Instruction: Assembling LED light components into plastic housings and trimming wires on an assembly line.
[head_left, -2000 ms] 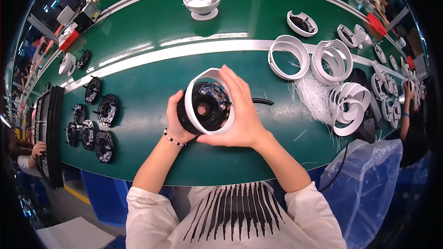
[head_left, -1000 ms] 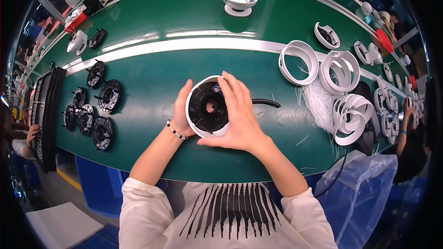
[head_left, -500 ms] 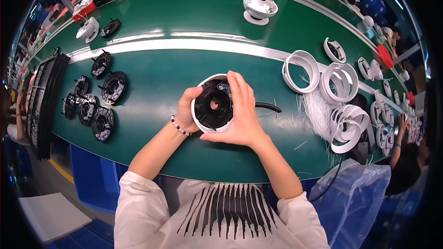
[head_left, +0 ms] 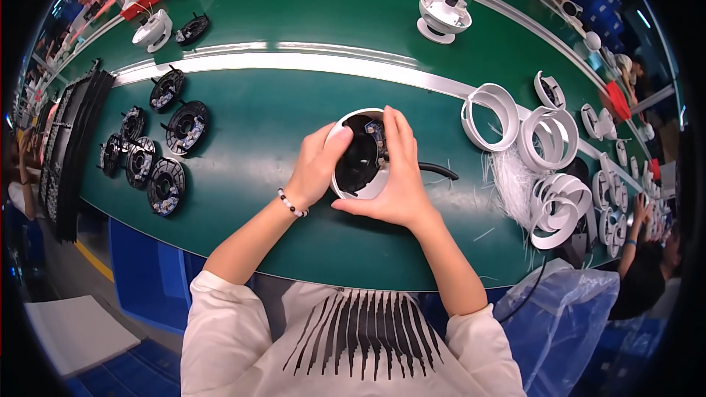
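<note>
Left grip point(head_left: 316, 169) and right grip point(head_left: 401, 182) hold white ring point(head_left: 373, 188), black disc point(head_left: 359, 165) inside. Other discs point(head_left: 166, 185) left of grips, other rings point(head_left: 472, 126) right, on worktop point(head_left: 257, 147).

head-worn fisheye, left one of a side-by-side pair, aimed down and forward, left hand point(head_left: 315, 169) and right hand point(head_left: 404, 190) close, near mid-frame, white shirt point(head_left: 228, 338) along lower edge, green workbench point(head_left: 257, 129) bowed across the view, straight edges bent toward rim

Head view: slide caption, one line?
Left hand and right hand hold a white ring around a black part over a green table.
</note>
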Tool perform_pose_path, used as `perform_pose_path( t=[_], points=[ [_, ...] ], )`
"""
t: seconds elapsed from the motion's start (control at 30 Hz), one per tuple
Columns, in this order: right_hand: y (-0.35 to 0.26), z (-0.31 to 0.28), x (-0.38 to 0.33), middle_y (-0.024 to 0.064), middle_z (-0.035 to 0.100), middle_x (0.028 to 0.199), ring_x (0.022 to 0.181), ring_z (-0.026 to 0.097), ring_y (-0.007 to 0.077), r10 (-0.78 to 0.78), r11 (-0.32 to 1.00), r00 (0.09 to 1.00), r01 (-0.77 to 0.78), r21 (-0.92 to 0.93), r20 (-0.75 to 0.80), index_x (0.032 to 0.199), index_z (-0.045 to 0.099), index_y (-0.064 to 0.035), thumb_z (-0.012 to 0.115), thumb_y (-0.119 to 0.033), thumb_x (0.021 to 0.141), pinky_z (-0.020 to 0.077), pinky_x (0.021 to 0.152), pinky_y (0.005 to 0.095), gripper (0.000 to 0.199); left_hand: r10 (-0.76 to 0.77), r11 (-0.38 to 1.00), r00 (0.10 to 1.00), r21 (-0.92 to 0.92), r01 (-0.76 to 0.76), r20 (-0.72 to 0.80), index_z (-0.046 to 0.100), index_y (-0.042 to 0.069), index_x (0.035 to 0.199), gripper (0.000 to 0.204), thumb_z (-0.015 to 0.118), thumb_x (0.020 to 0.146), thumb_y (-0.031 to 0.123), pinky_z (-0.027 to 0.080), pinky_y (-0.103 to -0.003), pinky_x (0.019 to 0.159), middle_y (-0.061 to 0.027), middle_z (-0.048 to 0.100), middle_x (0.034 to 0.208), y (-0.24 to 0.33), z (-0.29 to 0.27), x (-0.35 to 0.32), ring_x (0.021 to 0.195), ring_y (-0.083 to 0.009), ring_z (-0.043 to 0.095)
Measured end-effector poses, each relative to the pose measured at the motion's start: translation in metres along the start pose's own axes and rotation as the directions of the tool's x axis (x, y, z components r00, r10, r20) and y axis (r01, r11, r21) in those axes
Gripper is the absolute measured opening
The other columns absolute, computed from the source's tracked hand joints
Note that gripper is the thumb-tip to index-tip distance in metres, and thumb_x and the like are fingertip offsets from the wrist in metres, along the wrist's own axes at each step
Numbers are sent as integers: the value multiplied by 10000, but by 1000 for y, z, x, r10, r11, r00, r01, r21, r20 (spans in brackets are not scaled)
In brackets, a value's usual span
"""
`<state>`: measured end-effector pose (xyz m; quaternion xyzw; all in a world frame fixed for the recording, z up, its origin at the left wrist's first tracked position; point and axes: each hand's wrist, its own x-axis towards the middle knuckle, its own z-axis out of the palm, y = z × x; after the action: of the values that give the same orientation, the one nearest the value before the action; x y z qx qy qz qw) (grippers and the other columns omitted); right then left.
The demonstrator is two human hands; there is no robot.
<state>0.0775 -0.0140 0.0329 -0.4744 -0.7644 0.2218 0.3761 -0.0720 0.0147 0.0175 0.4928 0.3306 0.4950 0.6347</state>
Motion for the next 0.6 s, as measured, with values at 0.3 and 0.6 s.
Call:
perform_pose_path(
  t=[0.3,0.6],
  points=[
    [8,-12,-1,201,356,1272,1128,379,352,-297,950,927,312,32,-229,1262,323,14,699,-506,612,319,925,409,913,468,755,873,454,-474,134,483,-62,1094,451,579,690,114,466,-301,740,-188,600,951,15,3,-10,836,-246,613],
    [11,-27,-3,85,521,522,451,502,204,-291,905,812,405,130,-506,589,538,-8,286,-459,893,382,427,265,599,526,505,668,438,-743,527,539,-76,1021,455,611,604,92,478,-352,812,-185,582,1024,20,23,-23,963,-324,571]
  ],
)
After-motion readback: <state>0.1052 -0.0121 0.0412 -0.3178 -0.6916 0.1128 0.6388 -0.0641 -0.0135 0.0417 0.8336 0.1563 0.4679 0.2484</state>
